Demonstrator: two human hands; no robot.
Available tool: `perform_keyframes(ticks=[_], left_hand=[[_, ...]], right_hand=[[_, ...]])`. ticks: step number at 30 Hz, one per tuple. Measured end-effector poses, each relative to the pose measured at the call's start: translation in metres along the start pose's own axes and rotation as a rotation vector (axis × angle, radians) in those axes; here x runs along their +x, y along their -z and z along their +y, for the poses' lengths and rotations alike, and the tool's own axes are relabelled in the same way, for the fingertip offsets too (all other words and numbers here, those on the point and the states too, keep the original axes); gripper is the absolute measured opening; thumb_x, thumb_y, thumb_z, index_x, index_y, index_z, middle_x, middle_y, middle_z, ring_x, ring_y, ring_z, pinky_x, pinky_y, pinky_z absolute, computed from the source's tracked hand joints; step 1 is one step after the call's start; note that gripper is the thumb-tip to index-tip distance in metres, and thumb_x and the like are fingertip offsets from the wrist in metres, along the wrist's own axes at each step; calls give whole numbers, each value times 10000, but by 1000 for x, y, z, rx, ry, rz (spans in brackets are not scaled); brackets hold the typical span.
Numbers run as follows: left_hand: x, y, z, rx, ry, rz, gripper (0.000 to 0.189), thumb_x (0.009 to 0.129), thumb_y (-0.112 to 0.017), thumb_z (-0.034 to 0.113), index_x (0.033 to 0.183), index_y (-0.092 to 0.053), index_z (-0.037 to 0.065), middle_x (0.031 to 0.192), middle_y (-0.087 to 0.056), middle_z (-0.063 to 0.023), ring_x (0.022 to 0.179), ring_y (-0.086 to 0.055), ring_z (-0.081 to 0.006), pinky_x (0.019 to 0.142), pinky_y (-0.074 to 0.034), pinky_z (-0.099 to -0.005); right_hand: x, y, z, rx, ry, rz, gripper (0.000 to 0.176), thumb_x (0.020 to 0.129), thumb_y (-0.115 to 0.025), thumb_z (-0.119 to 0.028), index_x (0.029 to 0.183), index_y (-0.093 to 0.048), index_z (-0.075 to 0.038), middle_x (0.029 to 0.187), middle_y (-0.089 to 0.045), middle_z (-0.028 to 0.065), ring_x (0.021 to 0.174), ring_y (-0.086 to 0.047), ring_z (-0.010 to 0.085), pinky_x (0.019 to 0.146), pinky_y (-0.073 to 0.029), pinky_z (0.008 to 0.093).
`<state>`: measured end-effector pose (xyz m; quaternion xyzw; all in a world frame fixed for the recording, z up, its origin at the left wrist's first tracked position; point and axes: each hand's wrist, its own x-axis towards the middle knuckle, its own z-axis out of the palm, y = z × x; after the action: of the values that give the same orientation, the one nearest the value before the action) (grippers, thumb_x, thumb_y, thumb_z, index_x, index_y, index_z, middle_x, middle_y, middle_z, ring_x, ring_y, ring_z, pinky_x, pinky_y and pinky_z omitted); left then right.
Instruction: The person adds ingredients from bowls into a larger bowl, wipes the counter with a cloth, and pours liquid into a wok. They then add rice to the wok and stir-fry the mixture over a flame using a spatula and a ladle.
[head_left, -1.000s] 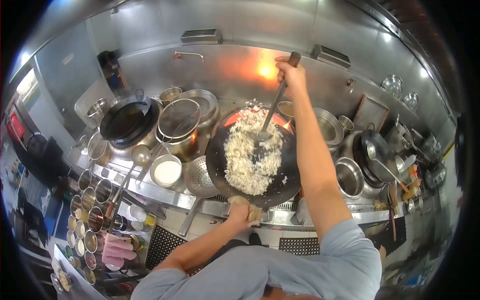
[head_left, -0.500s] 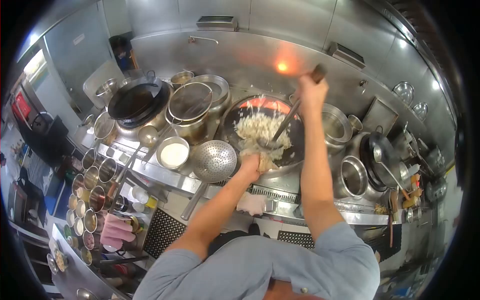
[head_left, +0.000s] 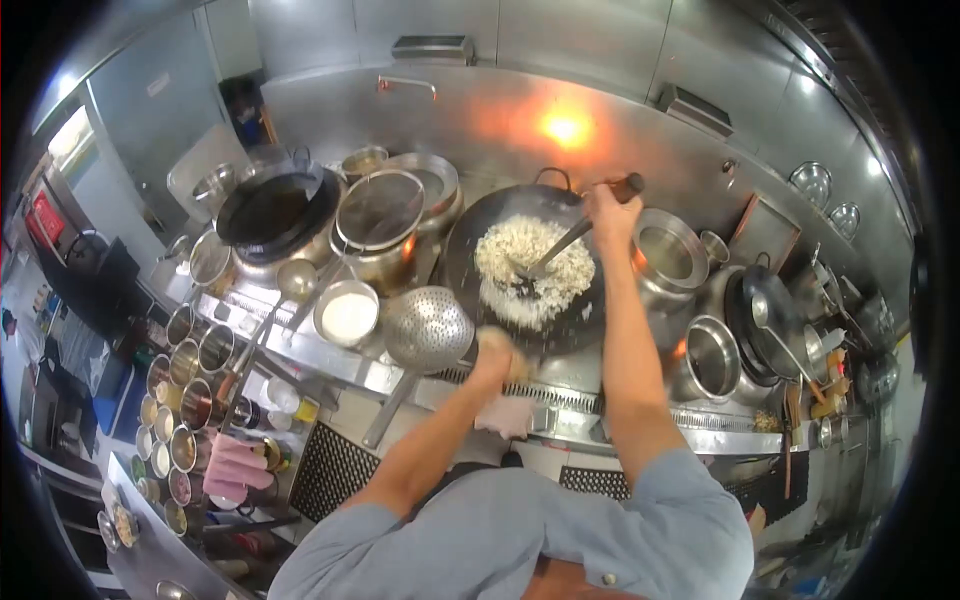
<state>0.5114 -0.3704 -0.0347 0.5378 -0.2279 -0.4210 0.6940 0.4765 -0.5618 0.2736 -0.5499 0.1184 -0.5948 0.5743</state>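
- The steel range (head_left: 575, 375) runs across the view under the pans, and an orange glow shows on the wall behind it.
- The wok (head_left: 462, 262), wide and dark, sits in the middle of the range, straight ahead of the person.
- A second black wok (head_left: 268, 210) stands well to the left, with a round mesh strainer (head_left: 380, 208) between the two.
- The rice (head_left: 540, 272) lies heaped in the middle of the wok, pale against the dark metal.
- A perforated skimmer (head_left: 428, 328) lies just left of the wok's near rim, with its handle pointing toward the person.
- The ladle (head_left: 560, 245) slants down from upper right, its bowl end buried in the rice.
- The right hand (head_left: 608, 208) is curled tight round the ladle's upper handle, above the far right of the wok.
- The left hand (head_left: 497, 352), blurred, is closed on the wok's near rim.
- A small bowl of white liquid (head_left: 348, 315) sits just left of the skimmer.
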Motion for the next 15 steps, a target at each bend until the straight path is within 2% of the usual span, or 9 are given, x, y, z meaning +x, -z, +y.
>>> perform_keyframes(ticks=[2,4,5,7,9,10,11,13,15], left_hand=[[-26,-2,-35,-64,23,154,358,857,-448,16,1195,-376,107,1088,-488,-99,954,-533,-208,783,-476,-364],[-50,-20,17,-312,117,308,467,804,-488,-33,1242,-375,83,1085,-499,-138,964,-547,-215,793,-481,-358],[-34,-12,26,-368,110,208,500,790,-502,-26,1260,-365,73,1073,-511,-152,968,-556,-219,798,-485,-353],[7,-7,41,-310,105,295,522,779,-522,0,1272,-362,64,1013,-539,-172,959,-578,-238,780,-503,-352],[69,3,28,-55,64,449,502,799,-549,50,1268,-372,77,979,-558,-164,941,-590,-254,728,-527,-373],[99,16,11,75,25,425,495,816,-568,79,1272,-375,88,993,-562,-150,934,-590,-255,700,-538,-388],[93,16,27,-62,140,325,489,825,-581,106,1268,-375,96,1008,-561,-143,943,-588,-250,681,-542,-394],[55,-1,82,-343,371,126,481,843,-608,161,1261,-375,112,1038,-559,-128,960,-584,-241,645,-550,-405],[36,-9,99,-422,386,81,329,873,-567,176,1174,-451,112,1010,-583,-95,845,-609,-234,592,-542,-394]], right_hand=[[29,11,-27,16,44,80,103,767,-564,6,850,-554,-54,587,-457,6,417,-388,93,381,-312,259],[63,26,-54,38,75,73,117,768,-575,-28,878,-557,-62,591,-446,0,424,-377,94,373,-298,267],[69,24,-75,53,100,65,125,770,-576,-40,891,-560,-63,587,-440,-5,423,-369,94,371,-291,269],[60,18,-113,172,127,-24,141,810,-580,-80,950,-582,-65,567,-426,-10,401,-323,85,364,-272,260],[45,27,-97,181,176,-18,123,822,-588,-92,942,-587,-61,568,-426,-13,407,-342,84,367,-281,257],[41,31,-87,187,211,-14,115,829,-592,-98,938,-590,-59,568,-426,-14,410,-352,84,369,-285,255],[34,33,-48,-25,262,100,69,826,-597,-74,893,-596,-57,584,-443,-16,428,-392,82,380,-308,252],[10,44,56,-37,93,45,29,815,-592,-33,833,-589,-56,602,-469,-6,442,-422,87,391,-334,256],[-11,42,55,83,-44,-79,62,816,-573,-1,771,-562,-43,631,-504,17,441,-445,106,395,-353,260]])
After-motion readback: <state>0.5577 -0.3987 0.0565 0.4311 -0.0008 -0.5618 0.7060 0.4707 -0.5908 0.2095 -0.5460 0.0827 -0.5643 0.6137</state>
